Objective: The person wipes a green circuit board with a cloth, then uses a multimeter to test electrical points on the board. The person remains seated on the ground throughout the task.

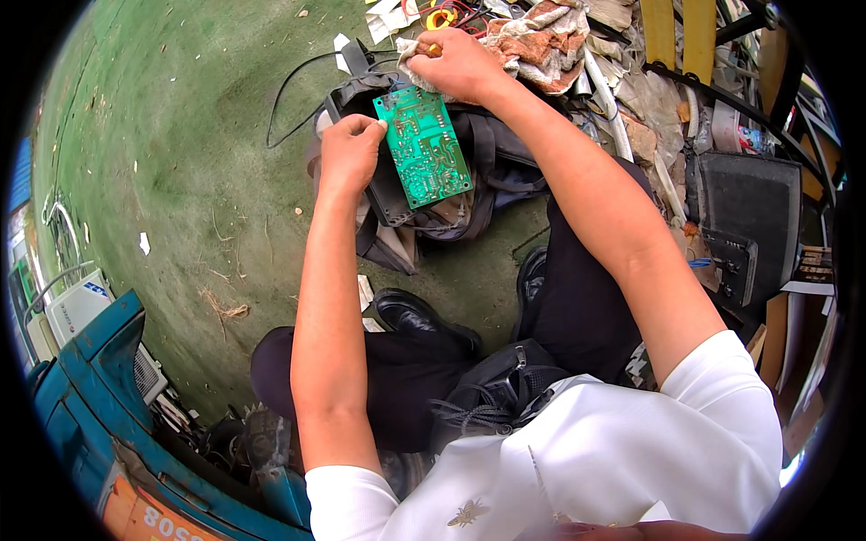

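At twelve o'clock, the left grip (350, 155) is pinching the green printed circuit board (422, 149) by its ten-o'clock edge while the right grip (457, 66) is clutching a rag (408, 58) at its twelve, the board probably being light, stiff and brittle, best held by its edges.

One green rectangular circuit board (422, 149) is visible. Two bare hands (350, 155) are beside its upper end. Two shiny black shoes (410, 312) are below it.
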`<control>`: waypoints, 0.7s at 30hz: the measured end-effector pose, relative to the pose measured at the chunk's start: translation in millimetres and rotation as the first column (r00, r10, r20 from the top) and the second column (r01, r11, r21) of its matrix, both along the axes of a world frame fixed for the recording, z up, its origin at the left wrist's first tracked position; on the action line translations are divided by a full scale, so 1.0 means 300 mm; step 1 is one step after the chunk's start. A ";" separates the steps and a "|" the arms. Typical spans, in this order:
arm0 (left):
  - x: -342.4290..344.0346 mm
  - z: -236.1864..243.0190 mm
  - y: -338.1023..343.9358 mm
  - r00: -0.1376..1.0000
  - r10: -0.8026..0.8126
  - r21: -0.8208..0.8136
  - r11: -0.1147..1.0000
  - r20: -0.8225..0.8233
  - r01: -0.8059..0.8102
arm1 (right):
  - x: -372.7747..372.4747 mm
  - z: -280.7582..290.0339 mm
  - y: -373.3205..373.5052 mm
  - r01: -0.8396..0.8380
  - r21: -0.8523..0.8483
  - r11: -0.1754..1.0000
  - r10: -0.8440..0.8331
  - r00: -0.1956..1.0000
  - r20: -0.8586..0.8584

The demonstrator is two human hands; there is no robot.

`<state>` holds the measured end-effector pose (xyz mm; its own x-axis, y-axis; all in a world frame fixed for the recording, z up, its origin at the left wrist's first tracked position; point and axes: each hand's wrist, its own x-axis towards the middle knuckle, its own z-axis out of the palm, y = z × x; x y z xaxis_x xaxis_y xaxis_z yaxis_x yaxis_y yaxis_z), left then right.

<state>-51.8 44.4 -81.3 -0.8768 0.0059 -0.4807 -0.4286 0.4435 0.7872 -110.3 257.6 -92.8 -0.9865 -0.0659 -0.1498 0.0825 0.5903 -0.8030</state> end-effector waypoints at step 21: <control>0.009 -0.094 -0.038 0.983 -0.128 -0.192 0.976 -0.128 0.102 | 0.069 -0.054 -0.085 -0.135 0.150 0.979 0.159 0.974 -0.159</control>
<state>-49.1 33.0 -109.4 -0.9336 0.0340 -0.3567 -0.2584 0.6258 0.7359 -89.7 232.1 -109.1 -0.9793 -0.2026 0.0009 -0.1437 0.6913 -0.7081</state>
